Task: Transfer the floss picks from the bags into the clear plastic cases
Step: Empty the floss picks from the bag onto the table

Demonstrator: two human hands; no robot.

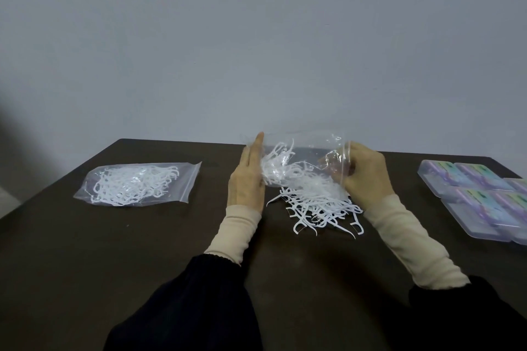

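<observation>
A clear plastic bag [308,148] is lifted over the middle of the dark table [85,251], its mouth facing me. White floss picks spill from it onto a loose pile [316,208] below; some still sit inside. My left hand [248,179] holds the bag's left edge with straight fingers pointing up, and my thumb is hidden behind. My right hand [365,177] pinches the bag's right edge. A second sealed zip bag [137,184] full of floss picks lies flat at the left. Several clear plastic cases [479,194] with purple inserts lie at the right edge.
A plain grey wall stands behind the table's far edge. Bare dark tabletop stretches in front of the pile and between the two bags. The cases lie close together in rows near the right rim.
</observation>
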